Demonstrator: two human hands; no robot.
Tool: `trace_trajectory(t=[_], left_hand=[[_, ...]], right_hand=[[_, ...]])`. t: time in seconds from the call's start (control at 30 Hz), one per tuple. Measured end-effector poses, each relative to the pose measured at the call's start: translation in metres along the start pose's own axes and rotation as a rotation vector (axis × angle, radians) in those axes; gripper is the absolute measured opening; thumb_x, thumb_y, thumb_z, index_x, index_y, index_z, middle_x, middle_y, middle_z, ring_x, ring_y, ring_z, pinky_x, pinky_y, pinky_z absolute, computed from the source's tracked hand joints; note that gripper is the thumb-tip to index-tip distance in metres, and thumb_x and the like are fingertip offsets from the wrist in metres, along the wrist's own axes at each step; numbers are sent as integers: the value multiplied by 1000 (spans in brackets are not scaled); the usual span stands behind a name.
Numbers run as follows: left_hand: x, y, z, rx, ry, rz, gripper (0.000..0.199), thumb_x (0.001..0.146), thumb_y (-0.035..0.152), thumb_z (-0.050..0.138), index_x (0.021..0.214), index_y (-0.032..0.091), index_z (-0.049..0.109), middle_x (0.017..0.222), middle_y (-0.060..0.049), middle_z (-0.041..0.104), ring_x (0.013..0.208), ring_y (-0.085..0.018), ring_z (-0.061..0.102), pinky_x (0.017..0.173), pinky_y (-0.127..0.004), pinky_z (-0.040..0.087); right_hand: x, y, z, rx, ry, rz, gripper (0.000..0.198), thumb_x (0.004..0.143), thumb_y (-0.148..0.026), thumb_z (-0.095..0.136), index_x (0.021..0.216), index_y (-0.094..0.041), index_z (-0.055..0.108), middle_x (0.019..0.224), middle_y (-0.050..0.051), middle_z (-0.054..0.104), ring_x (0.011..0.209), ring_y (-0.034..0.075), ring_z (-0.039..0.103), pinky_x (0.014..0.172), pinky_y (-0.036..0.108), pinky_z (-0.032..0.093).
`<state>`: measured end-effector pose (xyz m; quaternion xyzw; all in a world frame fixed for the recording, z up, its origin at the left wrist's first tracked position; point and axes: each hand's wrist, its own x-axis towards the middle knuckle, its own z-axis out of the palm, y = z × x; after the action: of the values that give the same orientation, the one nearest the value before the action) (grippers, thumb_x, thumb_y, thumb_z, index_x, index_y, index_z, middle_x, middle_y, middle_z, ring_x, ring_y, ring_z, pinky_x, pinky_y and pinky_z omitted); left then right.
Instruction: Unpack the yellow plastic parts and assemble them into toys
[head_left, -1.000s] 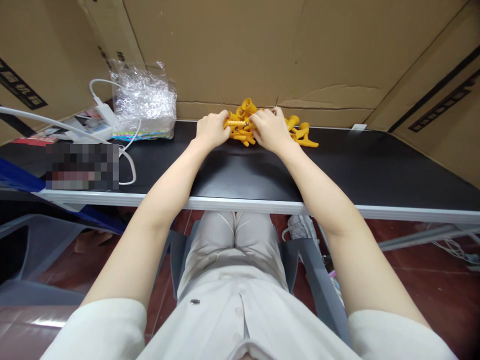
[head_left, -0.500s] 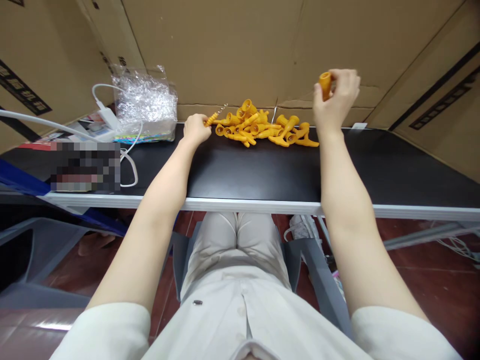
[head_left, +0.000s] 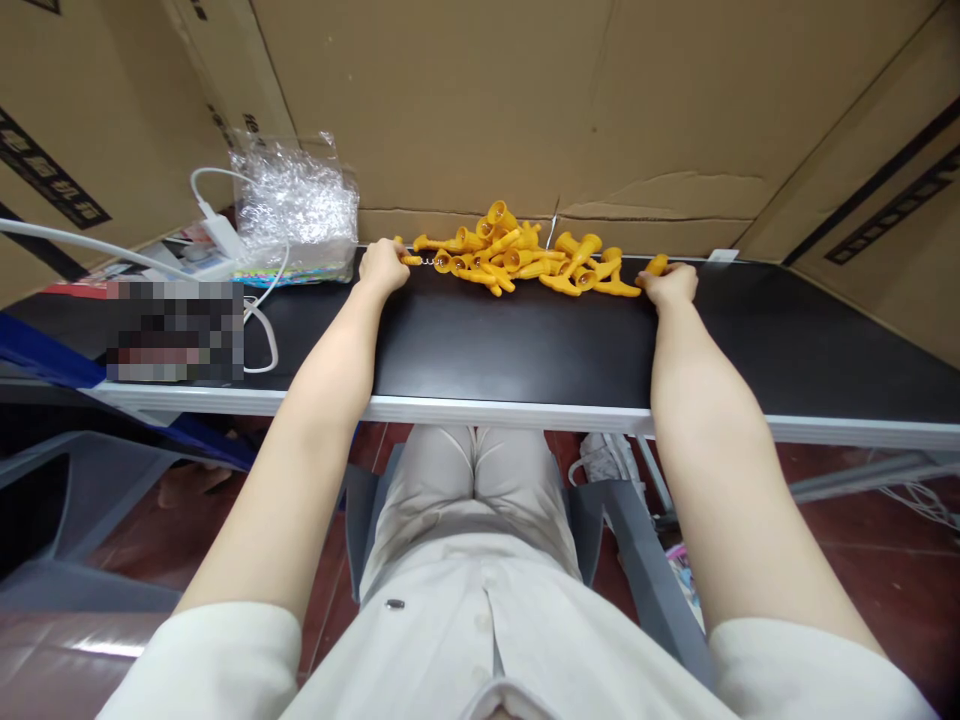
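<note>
At the left end of the pile my left hand (head_left: 384, 266) is closed on the yellow end of a corkscrew (head_left: 430, 261); its silver spiral points right, toward the pieces. My right hand (head_left: 673, 286) is closed round a yellow hollow plastic piece (head_left: 657, 265), low at the tabletop just right of the pile. Between the hands lies a heap of yellow plastic pieces (head_left: 517, 262), several with round flared openings and some with arms. Fingers partly hide both held things.
A clear plastic-wrapped stack (head_left: 296, 210) stands at the back left, with a white cable (head_left: 262, 330) and a blurred-out object (head_left: 176, 332) before it. A cardboard wall (head_left: 465, 110) rises behind the black table (head_left: 510, 345). A white tab (head_left: 722, 257) sits at the back right.
My right hand has come down from above the table to its surface, still with the yellow piece. My left hand has turned the corkscrew so its spiral lies nearly level.
</note>
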<state>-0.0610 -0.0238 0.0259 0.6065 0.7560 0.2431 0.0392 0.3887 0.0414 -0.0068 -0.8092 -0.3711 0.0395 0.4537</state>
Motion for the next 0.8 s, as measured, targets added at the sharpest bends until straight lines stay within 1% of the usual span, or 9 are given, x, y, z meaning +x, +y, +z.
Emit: trace_trajectory(t=[0.1, 0.17, 0.2, 0.27, 0.33, 0.4, 0.47, 0.6, 0.8], left_hand=[[0, -2, 2, 11, -27, 39, 51, 86, 21, 58, 134, 20, 76, 141, -10, 74, 133, -27, 68, 115, -39, 51], [3, -3, 5, 34, -43, 41, 51, 87, 21, 59, 135, 19, 75, 143, -10, 73, 135, -27, 66, 117, -39, 50], [4, -4, 6, 49, -55, 31, 52, 86, 21, 60, 137, 20, 74, 145, -10, 72, 136, -28, 66, 118, -39, 50], [8, -6, 9, 77, -100, 5, 55, 86, 21, 60, 140, 21, 73, 151, -11, 68, 141, -33, 62, 121, -46, 48], [12, -8, 13, 95, -151, -18, 56, 91, 23, 54, 145, 19, 69, 159, -14, 61, 147, -39, 56, 124, -55, 45], [13, -9, 15, 115, -192, -34, 59, 99, 29, 44, 153, 15, 62, 165, -18, 53, 154, -41, 49, 127, -59, 40], [13, -9, 18, 154, -237, -33, 64, 104, 36, 36, 161, 11, 51, 171, -21, 43, 159, -40, 42, 131, -56, 36], [10, -8, 21, 228, -297, -27, 70, 106, 40, 32, 169, 10, 35, 178, -21, 27, 164, -39, 32, 134, -58, 29], [15, -13, 26, 201, -238, -31, 68, 105, 37, 33, 168, 10, 38, 177, -22, 30, 163, -39, 34, 133, -62, 29]], right_hand=[[-10, -9, -11, -50, -47, 13, 51, 81, -9, 85, 66, -24, 39, 129, 23, 73, 126, 28, 69, 103, 39, 44], [-17, -12, -20, -70, -116, 4, 31, 86, -15, 84, 78, -19, 54, 136, 20, 71, 133, 26, 65, 111, 37, 42], [-20, -12, -24, -80, -151, -4, 21, 89, -18, 83, 90, -17, 61, 139, 18, 70, 136, 25, 64, 114, 36, 41], [-24, -13, -29, -109, -195, -15, 25, 94, -23, 79, 114, -14, 67, 145, 17, 67, 141, 25, 60, 118, 35, 38], [-25, -12, -31, -137, -205, -15, 30, 97, -25, 77, 123, -14, 68, 147, 16, 66, 142, 25, 59, 119, 34, 37], [-25, -12, -30, -147, -208, -20, 31, 97, -26, 77, 124, -15, 68, 148, 16, 66, 142, 25, 59, 118, 33, 37], [-24, -13, -29, -153, -205, -26, 31, 97, -26, 77, 124, -15, 69, 148, 16, 66, 141, 24, 59, 117, 33, 37], [-23, -11, -28, -166, -192, -42, 33, 97, -26, 77, 127, -13, 69, 148, 17, 65, 141, 26, 59, 118, 35, 38], [-19, -9, -23, -212, -178, -64, 33, 95, -26, 79, 125, -15, 71, 143, 17, 68, 141, 29, 61, 120, 40, 41]])
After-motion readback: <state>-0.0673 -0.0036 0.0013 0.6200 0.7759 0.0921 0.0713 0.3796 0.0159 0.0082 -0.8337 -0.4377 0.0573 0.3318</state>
